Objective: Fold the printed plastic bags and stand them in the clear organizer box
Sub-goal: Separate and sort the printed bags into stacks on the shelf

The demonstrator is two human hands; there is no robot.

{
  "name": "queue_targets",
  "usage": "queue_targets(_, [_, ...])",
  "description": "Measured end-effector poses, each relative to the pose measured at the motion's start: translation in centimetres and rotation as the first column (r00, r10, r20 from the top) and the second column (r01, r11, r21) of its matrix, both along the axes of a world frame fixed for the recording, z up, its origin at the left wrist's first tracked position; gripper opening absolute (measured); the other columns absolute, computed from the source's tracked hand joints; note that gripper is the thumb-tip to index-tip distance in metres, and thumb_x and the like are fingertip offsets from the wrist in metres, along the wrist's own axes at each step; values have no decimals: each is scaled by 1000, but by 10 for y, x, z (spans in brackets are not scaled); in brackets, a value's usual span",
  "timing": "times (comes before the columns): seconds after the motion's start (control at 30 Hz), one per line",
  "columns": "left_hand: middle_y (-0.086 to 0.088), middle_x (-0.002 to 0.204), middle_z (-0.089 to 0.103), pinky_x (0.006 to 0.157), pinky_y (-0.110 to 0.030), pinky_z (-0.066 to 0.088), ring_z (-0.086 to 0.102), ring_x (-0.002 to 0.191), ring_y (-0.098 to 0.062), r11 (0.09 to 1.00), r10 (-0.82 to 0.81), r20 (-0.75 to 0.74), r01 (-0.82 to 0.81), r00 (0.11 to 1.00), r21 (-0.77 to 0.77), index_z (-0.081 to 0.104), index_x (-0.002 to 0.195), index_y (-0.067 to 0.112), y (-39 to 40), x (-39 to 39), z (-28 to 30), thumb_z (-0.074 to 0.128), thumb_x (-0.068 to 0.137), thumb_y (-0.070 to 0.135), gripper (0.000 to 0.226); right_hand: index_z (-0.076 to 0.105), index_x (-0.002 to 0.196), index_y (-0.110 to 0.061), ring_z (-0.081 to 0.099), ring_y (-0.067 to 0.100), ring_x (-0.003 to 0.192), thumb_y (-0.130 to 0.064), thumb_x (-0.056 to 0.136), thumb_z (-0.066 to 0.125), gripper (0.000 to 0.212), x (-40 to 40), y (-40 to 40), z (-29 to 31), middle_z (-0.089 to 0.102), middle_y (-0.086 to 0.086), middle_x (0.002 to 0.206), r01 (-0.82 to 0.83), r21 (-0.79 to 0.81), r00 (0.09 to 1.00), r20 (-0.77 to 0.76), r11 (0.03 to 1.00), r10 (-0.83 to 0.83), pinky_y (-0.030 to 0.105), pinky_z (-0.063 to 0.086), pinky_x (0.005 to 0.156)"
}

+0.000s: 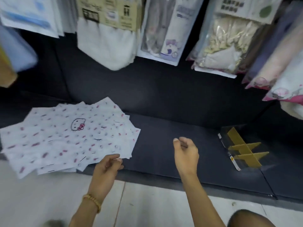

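Your left hand [106,167] pinches the near-right corner of one fanned pile of bags [65,136], too overlapped to count, at left on the dark mat [164,112], while your right hand [186,153] hovers empty, fingers loosely curled, left of the one box [242,149] with its yellow dividers [244,150].

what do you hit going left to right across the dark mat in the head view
pile of printed bags → left hand, at the pile's near right corner → right hand, empty over the bare mat → clear box with yellow dividers
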State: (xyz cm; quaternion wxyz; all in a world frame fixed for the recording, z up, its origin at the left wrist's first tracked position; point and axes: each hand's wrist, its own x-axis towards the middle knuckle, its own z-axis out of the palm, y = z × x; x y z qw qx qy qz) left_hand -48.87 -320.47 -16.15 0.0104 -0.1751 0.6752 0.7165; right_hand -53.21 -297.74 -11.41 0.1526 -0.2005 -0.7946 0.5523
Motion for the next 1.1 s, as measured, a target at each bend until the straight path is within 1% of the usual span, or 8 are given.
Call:
queue_targets(0.17, [-8, 97, 70, 79, -31, 50, 69, 81, -8, 980, 199, 16, -198, 980, -33, 68, 100, 16, -72, 14, -5, 63, 92, 12, 10, 62, 121, -21, 58, -7, 91, -33, 95, 61, 28, -21, -79, -11, 61, -18, 104, -203, -27, 979, -13, 979, 202, 6, 42, 65])
queue_targets(0.27, [-6, 98, 71, 81, -32, 50, 69, 90, -20, 960, 272, 44, -268, 961, -80, 67, 102, 17, -106, 12, -17, 61, 92, 11, 13, 61, 120, -23, 59, 0, 101, -35, 93, 63, 30, -38, -125, -32, 63, -12, 110, -336, -61, 941, 18, 940, 338, 11, 43, 77])
queue_targets(0.37, [-3, 95, 72, 75, -28, 48, 71, 84, -15, 937, 341, 56, -334, 939, -102, 66, 103, 17, -132, 5, -35, 60, 93, 11, 13, 59, 119, -29, 55, 0, 108, -39, 91, 65, 31, -54, -162, -61, 58, -18, 112, -466, -50, 882, 54, 884, 468, 16, 42, 84])
queue_targets(0.7, [4, 130, 53, 94, -20, 39, 48, 119, -15, 824, 379, 33, -321, 925, -466, 59, 122, 21, -198, -76, -122, 67, 89, 28, 34, 43, 141, -30, 31, 8, 137, -60, 82, 67, 70, -153, -254, -174, 39, -10, 147, -749, 157, 662, 210, 644, 719, 29, 33, 108])
queue_targets(0.8, [-1, 141, 44, 108, -38, 37, 41, 127, -20, 763, 331, 40, -243, 943, -599, 50, 132, 20, -218, -95, -141, 70, 86, 32, 52, 25, 153, -27, 4, 14, 150, -67, 78, 65, 94, -182, -281, -195, 14, -3, 163, -780, 346, 614, 262, 521, 745, 41, 8, 123])
queue_targets(0.9, [0, 152, 31, 113, -47, 34, 32, 136, -24, 742, 249, 100, -123, 963, -659, 38, 144, 20, -231, -110, -159, 74, 81, 36, 74, 4, 156, -30, -16, 20, 150, -80, 70, 61, 115, -204, -302, -211, -10, 1, 165, -818, 485, 532, 436, 308, 726, 43, -11, 117])
queue_targets(1.0, [-1, 155, 26, 119, -49, 18, 22, 141, -24, 632, 216, 131, -36, 967, -774, 29, 149, 20, -237, -120, -176, 75, 78, 44, 88, 22, 155, -31, -3, 21, 151, -73, 76, 61, 97, -210, -308, -224, 6, 2, 165, -826, 532, 479, 491, 186, 727, 48, -1, 120])
queue_targets(1.1, [-5, 149, 32, 119, -46, 10, 24, 139, -24, 540, 211, 118, -15, 970, -842, 30, 149, 21, -238, -127, -183, 72, 77, 50, 88, 63, 130, -25, 36, 20, 134, -45, 88, 67, 46, -207, -306, -226, 52, -1, 141, -752, 582, 540, 274, 310, 796, 38, 28, 112])
